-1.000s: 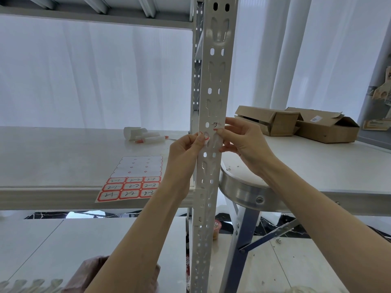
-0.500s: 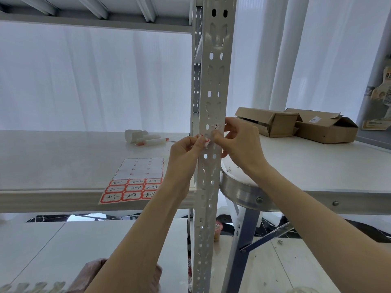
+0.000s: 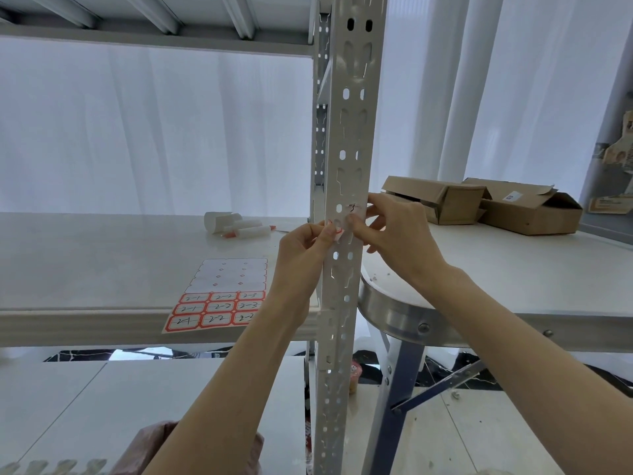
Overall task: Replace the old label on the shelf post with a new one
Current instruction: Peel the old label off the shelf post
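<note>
A grey perforated shelf post runs up the middle of the view. A label with black handwriting lies across the post at mid height; its red-edged left end is partly off the metal. My left hand pinches that left end with fingertips at the post's left edge. My right hand reaches from the right, fingers curled, a fingertip on the post's face just under the writing. A sticker sheet with red-bordered handwritten labels lies on the shelf board, left of the post.
White marker pens and a paper roll lie further back on the shelf board. Two open cardboard boxes sit on the round-cornered table at right. White curtains hang behind. A lower shelf board lies below.
Both hands have stayed at the label on the post. My right hand's fingers shifted slightly left onto the post's face, and the view moved up a little.
</note>
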